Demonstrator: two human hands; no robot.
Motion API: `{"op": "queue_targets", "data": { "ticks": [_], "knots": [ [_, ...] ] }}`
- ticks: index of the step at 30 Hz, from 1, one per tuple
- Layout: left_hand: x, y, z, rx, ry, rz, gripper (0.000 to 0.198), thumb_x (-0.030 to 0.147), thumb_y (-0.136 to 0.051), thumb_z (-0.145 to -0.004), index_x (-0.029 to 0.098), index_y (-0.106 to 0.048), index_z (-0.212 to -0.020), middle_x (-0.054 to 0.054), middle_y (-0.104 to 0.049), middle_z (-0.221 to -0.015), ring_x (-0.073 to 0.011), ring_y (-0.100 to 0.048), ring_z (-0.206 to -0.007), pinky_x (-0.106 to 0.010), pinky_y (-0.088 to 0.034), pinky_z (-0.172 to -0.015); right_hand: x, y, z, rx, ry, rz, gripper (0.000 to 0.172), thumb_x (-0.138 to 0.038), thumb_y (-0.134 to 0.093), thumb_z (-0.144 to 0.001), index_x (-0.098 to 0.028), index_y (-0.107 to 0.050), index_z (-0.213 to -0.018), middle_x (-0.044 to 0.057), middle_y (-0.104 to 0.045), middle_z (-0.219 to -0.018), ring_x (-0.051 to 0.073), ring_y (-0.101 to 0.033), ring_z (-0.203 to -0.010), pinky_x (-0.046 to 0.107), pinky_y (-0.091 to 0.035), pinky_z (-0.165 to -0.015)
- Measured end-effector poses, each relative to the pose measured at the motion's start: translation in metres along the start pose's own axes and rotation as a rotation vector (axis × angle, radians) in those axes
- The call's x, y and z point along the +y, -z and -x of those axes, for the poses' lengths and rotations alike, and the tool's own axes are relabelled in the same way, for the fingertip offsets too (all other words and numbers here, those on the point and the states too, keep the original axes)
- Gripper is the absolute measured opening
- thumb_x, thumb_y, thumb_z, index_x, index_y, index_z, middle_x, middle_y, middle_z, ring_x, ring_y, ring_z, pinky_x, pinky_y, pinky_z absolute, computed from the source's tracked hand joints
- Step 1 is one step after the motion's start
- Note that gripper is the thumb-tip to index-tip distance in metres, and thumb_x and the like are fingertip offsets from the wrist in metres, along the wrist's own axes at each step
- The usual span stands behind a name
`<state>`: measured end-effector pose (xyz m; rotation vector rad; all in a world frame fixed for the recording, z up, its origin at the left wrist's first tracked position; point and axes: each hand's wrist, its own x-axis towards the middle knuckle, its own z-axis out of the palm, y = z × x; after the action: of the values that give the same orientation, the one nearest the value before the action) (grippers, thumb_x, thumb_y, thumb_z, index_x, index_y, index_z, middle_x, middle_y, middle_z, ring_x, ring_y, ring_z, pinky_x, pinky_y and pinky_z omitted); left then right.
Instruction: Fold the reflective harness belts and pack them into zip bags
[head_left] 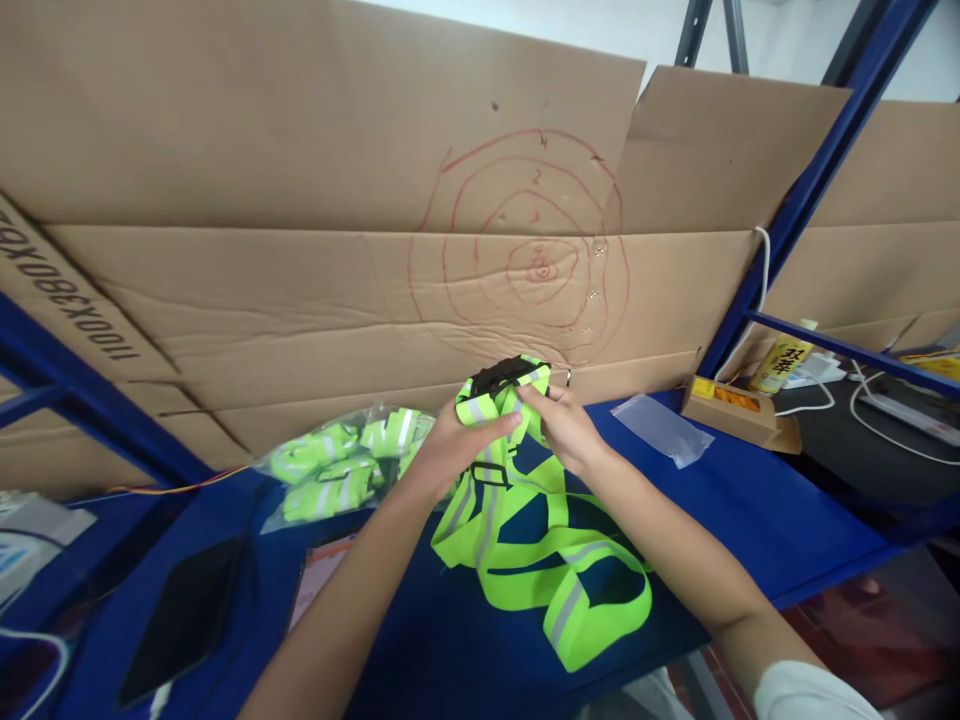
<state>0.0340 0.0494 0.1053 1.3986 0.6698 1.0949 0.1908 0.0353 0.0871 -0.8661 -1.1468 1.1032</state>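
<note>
A neon green strap harness (525, 580) with grey reflective stripes trails in loops over the blue table, its upper end raised in both hands. My left hand (457, 440) is closed around the gathered straps from the left, thumb pointing across them. From the right, my right hand (566, 425) pinches the same bunch, its fingers partly hidden behind the fabric. Black buckle parts (499, 375) show at the top of the bunch. A black slider (490, 474) sits on a strap just below my hands.
Clear bags of folded green straps (337, 470) lie behind my left forearm. An empty plastic bag (664, 428) and an open cardboard box (731, 410) are at the right. A black tablet-like object (184, 615) rests at the left. Cardboard panels (300, 280) stand behind the blue table (757, 510).
</note>
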Motion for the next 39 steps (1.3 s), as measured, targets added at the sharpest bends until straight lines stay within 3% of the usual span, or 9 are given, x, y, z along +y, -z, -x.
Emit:
{"op": "queue_targets", "data": {
  "ticks": [6,9,11,17,24,28,31,34,39],
  "knots": [
    [-0.01,-0.001,-0.003,-0.011,0.032,0.071,0.062,0.035,-0.093,-0.07,0.024,-0.073,-0.128,-0.008,-0.074,-0.13,-0.0316,-0.062,-0.133,-0.046,-0.044,-0.118,-0.02,0.013,-0.002,-0.195,-0.015,0.084,0.051,-0.058,-0.091,-0.065,-0.017,-0.081,-0.093,0.004,-0.079,-0.096,0.021,-0.071,-0.095,0.036,-0.055,-0.096],
    [-0.011,-0.004,-0.003,-0.024,0.02,0.084,0.057,0.03,-0.092,-0.071,0.025,-0.074,-0.125,-0.006,-0.075,-0.128,-0.0304,-0.064,-0.13,-0.045,-0.046,-0.116,-0.045,0.035,-0.001,-0.43,-0.013,0.179,0.076,-0.058,-0.092,-0.065,-0.022,-0.072,-0.129,0.007,-0.073,-0.127,0.019,-0.067,-0.107,0.031,-0.055,-0.096],
    [-0.014,-0.005,0.0,-0.019,0.032,0.068,0.059,0.026,-0.094,-0.067,0.025,-0.075,-0.123,-0.006,-0.077,-0.124,-0.0302,-0.065,-0.129,-0.045,-0.045,-0.116,-0.057,0.045,0.002,-0.417,0.0,0.271,0.083,-0.063,-0.083,-0.077,-0.025,-0.058,-0.147,0.008,-0.067,-0.137,0.017,-0.065,-0.109,0.027,-0.056,-0.086],
    [-0.028,-0.004,0.005,0.031,0.149,0.08,0.064,0.013,-0.097,-0.053,0.023,-0.077,-0.112,-0.005,-0.08,-0.111,-0.0296,-0.067,-0.125,-0.045,-0.041,-0.119,-0.066,0.041,0.012,-0.444,-0.041,0.385,0.044,-0.056,-0.079,-0.083,-0.016,-0.077,-0.101,0.005,-0.075,-0.096,0.016,-0.065,-0.087,0.025,-0.054,-0.073],
    [-0.031,-0.019,0.0,-0.207,0.331,0.347,0.05,0.038,-0.089,-0.066,0.009,-0.077,-0.105,-0.02,-0.079,-0.11,-0.0421,-0.073,-0.11,-0.056,-0.057,-0.102,-0.043,0.021,0.005,-0.134,-0.062,0.104,0.041,-0.056,-0.079,-0.078,-0.02,-0.064,-0.09,-0.005,-0.058,-0.058,0.009,-0.046,-0.043,0.022,-0.036,-0.039],
    [-0.032,-0.023,0.0,-0.259,0.338,0.434,0.053,0.027,-0.086,-0.071,0.013,-0.073,-0.12,-0.016,-0.079,-0.113,-0.0392,-0.073,-0.113,-0.053,-0.058,-0.103,-0.03,0.018,0.0,0.014,-0.008,0.124,0.041,-0.057,-0.076,-0.082,-0.023,-0.059,-0.096,-0.007,-0.053,-0.06,0.008,-0.039,-0.04,0.021,-0.026,-0.034],
    [-0.037,-0.021,0.001,-0.286,0.388,0.451,0.056,0.016,-0.085,-0.074,0.015,-0.07,-0.128,-0.014,-0.08,-0.107,-0.036,-0.076,-0.108,-0.051,-0.058,-0.103,-0.024,0.021,-0.002,0.055,0.154,0.29,0.038,-0.058,-0.069,-0.089,-0.023,-0.06,-0.101,-0.004,-0.058,-0.069,0.011,-0.048,-0.05,0.023,-0.036,-0.042],
    [-0.041,-0.019,0.002,-0.338,0.474,0.479,0.047,0.02,-0.083,-0.076,0.012,-0.073,-0.121,-0.017,-0.08,-0.101,-0.0372,-0.077,-0.102,-0.052,-0.058,-0.1,-0.025,0.028,-0.004,0.032,0.487,0.554,0.032,-0.053,-0.065,-0.095,-0.021,-0.065,-0.103,0.004,-0.067,-0.092,0.019,-0.063,-0.085,0.032,-0.054,-0.075],
    [-0.034,-0.015,0.002,-0.383,0.494,0.565,0.036,0.04,-0.075,-0.085,0.014,-0.077,-0.109,-0.012,-0.078,-0.087,-0.0325,-0.078,-0.089,-0.048,-0.061,-0.092,-0.039,0.047,-0.006,-0.072,0.784,0.757,0.029,-0.042,-0.064,-0.099,-0.022,-0.073,-0.119,0.01,-0.068,-0.12,0.024,-0.062,-0.116,0.042,-0.05,-0.106]
  ]
}}
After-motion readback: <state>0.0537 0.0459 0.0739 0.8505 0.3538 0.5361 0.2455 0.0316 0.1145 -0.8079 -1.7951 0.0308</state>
